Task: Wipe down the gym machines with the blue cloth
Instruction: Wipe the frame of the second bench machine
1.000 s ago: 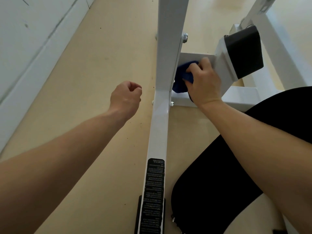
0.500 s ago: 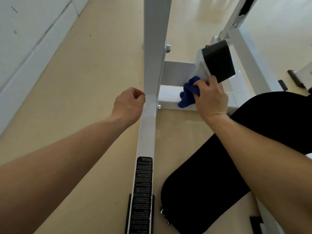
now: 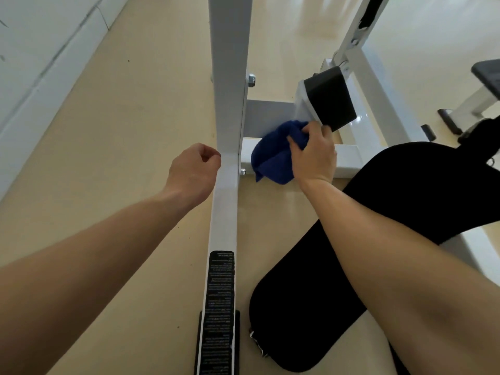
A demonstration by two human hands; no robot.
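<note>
A white gym machine frame fills the middle of the head view, with an upright post [image 3: 228, 77] and a low cross beam [image 3: 349, 161] at floor level. My right hand [image 3: 313, 155] grips a bunched blue cloth [image 3: 273, 155] held against the cross beam, just right of the post. My left hand [image 3: 193, 171] hangs with loosely curled fingers beside the left face of the post and holds nothing. I cannot tell whether it touches the post.
A black pad [image 3: 330, 97] caps a white bracket above the cloth. A long black seat pad [image 3: 324, 293] lies at lower right, under my right forearm. A black label [image 3: 220, 307] runs down the frame rail. A white wall [image 3: 40, 50] borders the beige floor at left; another machine [image 3: 484, 98] stands at far right.
My right hand has brought the cloth down from the grey plate to the low cross beam, and the cloth now hangs out more loosely. My left hand has drifted closer to the post.
</note>
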